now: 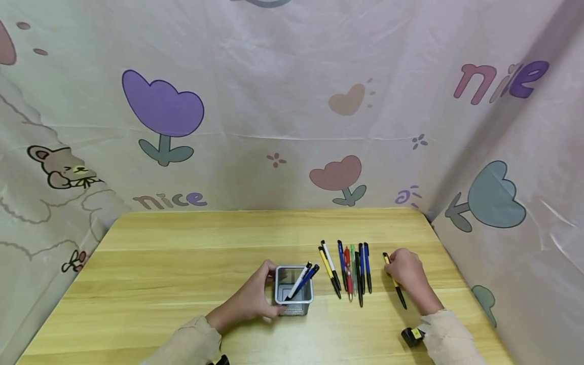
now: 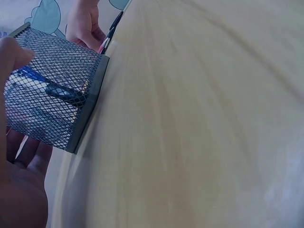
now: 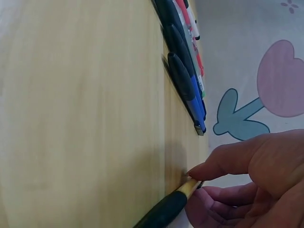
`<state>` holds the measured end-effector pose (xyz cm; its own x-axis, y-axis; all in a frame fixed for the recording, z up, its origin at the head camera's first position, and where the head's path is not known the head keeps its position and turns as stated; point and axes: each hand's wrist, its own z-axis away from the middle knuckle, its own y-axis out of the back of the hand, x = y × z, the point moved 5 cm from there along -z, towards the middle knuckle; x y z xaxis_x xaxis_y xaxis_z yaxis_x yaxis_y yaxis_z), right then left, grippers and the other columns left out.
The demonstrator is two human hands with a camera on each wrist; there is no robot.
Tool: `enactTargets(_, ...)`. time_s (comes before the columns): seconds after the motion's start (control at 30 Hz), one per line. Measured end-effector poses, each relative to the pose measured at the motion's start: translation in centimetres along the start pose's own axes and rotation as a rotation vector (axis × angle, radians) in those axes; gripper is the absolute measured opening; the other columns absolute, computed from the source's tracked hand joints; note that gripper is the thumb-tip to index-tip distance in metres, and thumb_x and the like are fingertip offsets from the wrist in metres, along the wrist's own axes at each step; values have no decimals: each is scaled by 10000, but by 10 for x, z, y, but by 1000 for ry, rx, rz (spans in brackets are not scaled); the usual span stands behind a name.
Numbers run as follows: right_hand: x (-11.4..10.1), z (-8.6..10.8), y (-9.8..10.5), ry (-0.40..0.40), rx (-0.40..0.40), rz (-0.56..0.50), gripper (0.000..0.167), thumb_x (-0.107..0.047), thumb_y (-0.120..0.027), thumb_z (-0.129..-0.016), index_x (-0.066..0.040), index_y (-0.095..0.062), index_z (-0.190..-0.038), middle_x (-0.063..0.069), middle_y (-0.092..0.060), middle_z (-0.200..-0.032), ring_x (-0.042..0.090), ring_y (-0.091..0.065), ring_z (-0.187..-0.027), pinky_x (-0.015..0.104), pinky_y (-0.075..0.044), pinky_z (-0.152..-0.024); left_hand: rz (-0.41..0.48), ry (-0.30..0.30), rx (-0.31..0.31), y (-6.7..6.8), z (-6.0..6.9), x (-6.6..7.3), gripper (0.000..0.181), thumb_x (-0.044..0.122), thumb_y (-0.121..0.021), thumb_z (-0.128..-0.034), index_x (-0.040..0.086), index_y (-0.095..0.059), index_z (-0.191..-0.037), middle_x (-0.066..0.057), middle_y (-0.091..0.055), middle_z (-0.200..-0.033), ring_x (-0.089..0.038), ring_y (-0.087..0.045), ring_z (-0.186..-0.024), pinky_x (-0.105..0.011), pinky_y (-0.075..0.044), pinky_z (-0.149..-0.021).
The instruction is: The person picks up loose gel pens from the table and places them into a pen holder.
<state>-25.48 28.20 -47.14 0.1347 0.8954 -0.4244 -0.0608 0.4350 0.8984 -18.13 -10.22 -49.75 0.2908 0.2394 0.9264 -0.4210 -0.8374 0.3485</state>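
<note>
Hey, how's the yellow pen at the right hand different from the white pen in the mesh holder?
Colour: the yellow pen has a yellow barrel, the white pen a white one.
Place: the white pen leans inside the mesh holder; the yellow pen is outside it.
Grip: the right hand pinches the yellow pen, while the white pen is not gripped.
Shared: both have black parts.

Left hand (image 1: 253, 298) gripping mesh cup (image 1: 294, 308), right hand (image 1: 407, 270) pinching yellow-black pen (image 1: 399, 295), loose pens (image 1: 362, 264) between

Seemingly a makeshift booth, printed cloth (image 1: 264, 96) walling a wood-grain table (image 1: 182, 253).
</note>
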Motion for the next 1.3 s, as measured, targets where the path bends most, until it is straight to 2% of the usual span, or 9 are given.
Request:
enactTargets(0.1,0,0,1,-23,-19,7,202,-56,-695,-856,-62,-615,-670,42,-555,-636,162,-466,-579,268,-407,-522,1,1,-1,0,0,0,750,50,-894,-680,51,-419,-1260,-145,-584,-1269,-290,-636,-1160,-279,-549,-1075)
enactTargets(0.17,0,0,2,-30,-29,11,72,-58,-709,-856,12,-727,-851,151,-706,-825,204,-575,-669,300,-494,-568,2,5,-4,0,0,-1,749,52,-895,-683,52,-418,-1260,-146,-587,-1270,-295,-640,-1165,-267,-553,-1060)
enactTargets(0.3,3,0,1,-45,-55,2,261,-67,-722,-853,72,-740,-1073,256,-739,-1085,240,-641,-771,326,-560,-628,-1,13,-9,0,1,-2,745,63,-897,-688,55,-418,-1259,-147,-599,-1271,-300,-648,-1170,-259,-560,-1031)
enactTargets(0.5,5,3,2,-61,-79,-40,254,-82,-724,-857,57,-734,-1070,216,-742,-1055,230,-635,-773,316,-554,-626,-13,16,-13,0,1,-2,737,94,-903,-698,68,-419,-1254,-142,-614,-1266,-300,-655,-1161,-255,-560,-1012)
enactTargets(0.7,-3,6,8,-9,-62,-48,241,-93,-710,-877,51,-741,-1068,191,-760,-1017,238,-673,-813,394,-594,-706,-16,7,-2,1,1,-1,748,88,-907,-684,66,-431,-1260,-137,-609,-1265,-292,-649,-1155,-254,-550,-1038)
enactTargets(0.9,-13,12,11,55,-38,-87,236,-114,-688,-914,55,-695,-1079,177,-740,-999,270,-680,-894,433,-584,-760,-10,-11,5,0,2,0,754,71,-901,-669,56,-433,-1260,-156,-595,-1264,-291,-644,-1148,-264,-551,-1057)
enactTargets(1.07,-26,18,15,92,-18,-155,231,-128,-679,-955,60,-677,-1089,178,-718,-991,232,-652,-846,383,-565,-731,-18,-15,12,0,2,0,755,69,-901,-661,55,-434,-1254,-155,-600,-1263,-291,-650,-1142,-271,-555,-1052)
enactTargets(1.3,-41,26,20,83,-30,-303,269,-147,-691,-962,66,-673,-1124,184,-739,-998,225,-707,-804,300,-584,-664,-28,9,1,1,2,-2,742,84,-904,-683,82,-431,-1254,-150,-608,-1267,-300,-652,-1152,-264,-557,-1028)
